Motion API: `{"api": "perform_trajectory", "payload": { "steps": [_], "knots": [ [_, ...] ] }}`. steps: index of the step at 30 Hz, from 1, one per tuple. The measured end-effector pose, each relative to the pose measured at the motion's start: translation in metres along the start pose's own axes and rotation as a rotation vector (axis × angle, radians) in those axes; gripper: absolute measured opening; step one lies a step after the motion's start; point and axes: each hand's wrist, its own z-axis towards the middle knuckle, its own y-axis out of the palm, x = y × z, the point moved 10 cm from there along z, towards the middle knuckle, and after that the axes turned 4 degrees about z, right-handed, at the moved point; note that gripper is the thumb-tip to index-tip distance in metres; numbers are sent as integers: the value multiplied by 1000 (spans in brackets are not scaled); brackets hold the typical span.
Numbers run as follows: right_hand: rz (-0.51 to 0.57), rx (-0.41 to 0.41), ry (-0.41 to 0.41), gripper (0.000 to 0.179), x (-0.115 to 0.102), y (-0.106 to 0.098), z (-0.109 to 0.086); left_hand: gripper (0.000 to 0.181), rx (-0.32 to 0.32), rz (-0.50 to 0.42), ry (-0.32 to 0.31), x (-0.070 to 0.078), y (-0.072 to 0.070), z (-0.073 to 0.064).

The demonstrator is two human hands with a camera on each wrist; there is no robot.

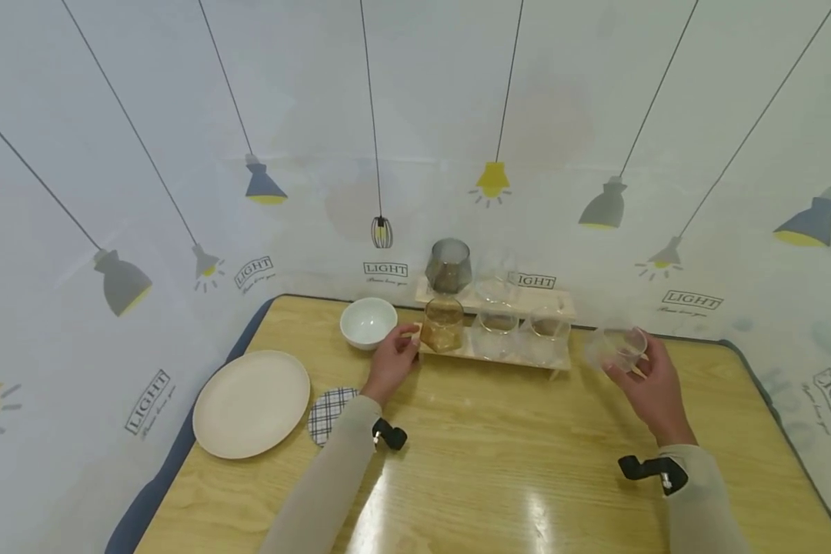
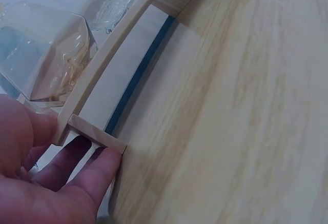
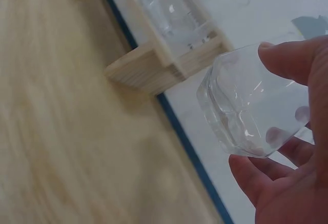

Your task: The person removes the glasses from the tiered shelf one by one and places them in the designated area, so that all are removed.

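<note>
A clear glass point(image 1: 618, 350) is in my right hand point(image 1: 654, 385), to the right of a two-tier wooden rack point(image 1: 492, 359). The right wrist view shows this glass point(image 3: 251, 101) tilted, with thumb and fingers on opposite sides of it. At the rack's left end my left hand point(image 1: 392, 362) grips the wood, the thumb above and the fingers at the leg in the left wrist view. On the lower tier stand an amber glass point(image 1: 442, 327) and two clear glasses, one nearer the middle point(image 1: 497, 331). A grey smoky glass point(image 1: 448, 265) and a clear glass point(image 1: 496, 286) occupy the upper tier.
A white bowl point(image 1: 368, 323) sits left of the rack. Farther left lies a large cream plate point(image 1: 251, 404), and a checked round coaster point(image 1: 328, 412) is partly under my left forearm. Behind the wooden table point(image 1: 498, 462) rises a lamp-printed wall covering point(image 1: 305, 208).
</note>
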Motion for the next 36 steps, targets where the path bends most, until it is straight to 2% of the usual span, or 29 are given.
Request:
{"api": "perform_trajectory", "payload": {
  "steps": [6,11,17,24,28,36],
  "knots": [
    [-51,-35,33,81,28,3,0,32,2,-21,26,2,-1,1],
    [-72,-84,76,85,40,9,-2,31,15,-14,27,3,-4,3],
    [-79,-108,113,87,45,12,-11,29,5,-13,-6,-3,-1,1],
    [-99,-113,101,86,51,12,-10,29,16,-7,12,-1,0,1],
    [-102,-119,105,86,54,10,-10,30,14,19,2,0,2,0],
    [-88,-94,98,86,45,1,-11,29,22,34,-8,3,1,-2]
  ]
}}
